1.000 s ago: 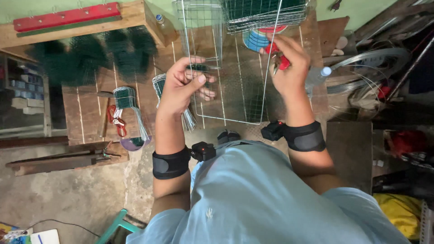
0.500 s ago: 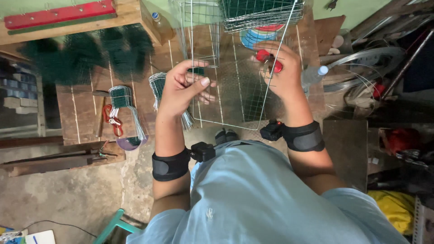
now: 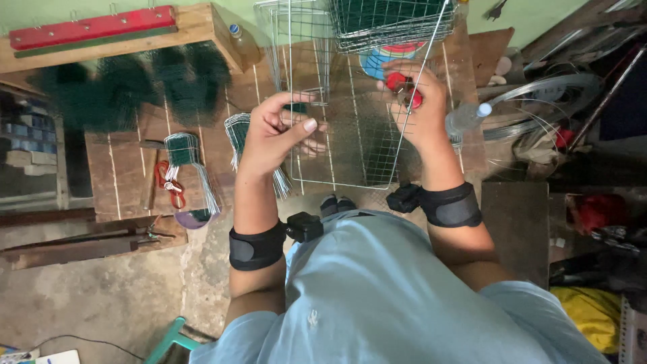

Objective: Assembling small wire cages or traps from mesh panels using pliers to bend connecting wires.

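Observation:
A square wire mesh panel (image 3: 350,145) stands tilted over the wooden workbench (image 3: 121,168) in front of me. My left hand (image 3: 276,131) pinches a wire of the panel near its upper left part. My right hand (image 3: 418,108) is closed on red-handled pliers (image 3: 404,87) at the panel's upper right, next to a long straight wire (image 3: 421,87) that slants across it. Both wrists wear black bands with small black devices.
Finished wire baskets (image 3: 377,23) stand at the back. Bundles of cut green wire (image 3: 189,168) and a red tool (image 3: 168,185) lie on the bench left. Dark green mesh (image 3: 128,84), a clear plastic bottle (image 3: 465,118), a wire coil (image 3: 539,101), and a red-topped wooden shelf (image 3: 114,30) surround it.
My right hand with the pliers has moved slightly up and inward along the panel's edge. My left hand has shifted its pinch on the mesh, with the fingers spreading a little.

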